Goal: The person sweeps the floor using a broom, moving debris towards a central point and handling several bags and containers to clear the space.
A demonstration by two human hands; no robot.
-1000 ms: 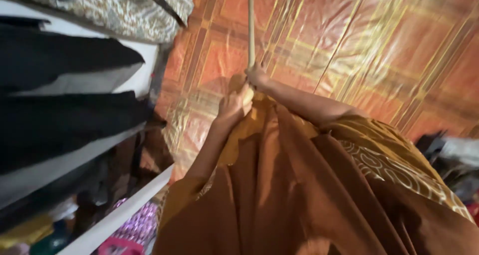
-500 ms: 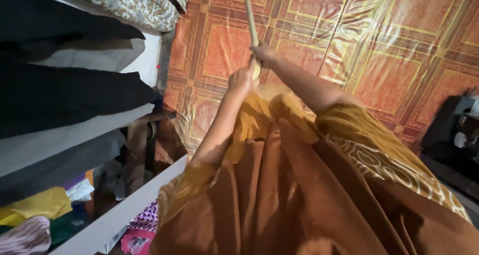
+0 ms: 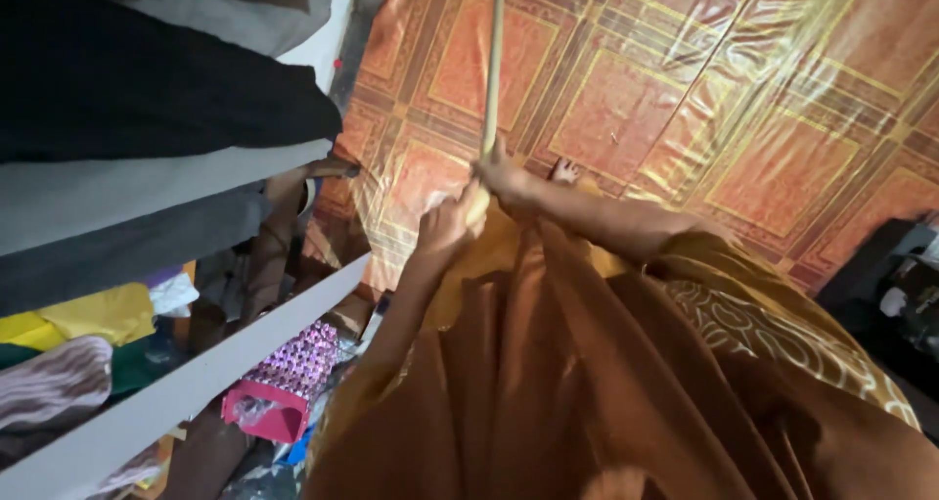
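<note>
Both hands wrapped around the thin pale wooden stick, near the middle of the view: left hand lower and toward the person, right hand just above and beyond it, touching. Stick running up and away from the hands over the glossy orange patterned floor covering. A bare foot on the floor just right of the right hand. To the left, white shelves stacked with folded dark and grey cloth above, yellow folded cloth lower. A pink sequinned box beneath the shelf edge. Dark objects at far right.
</note>
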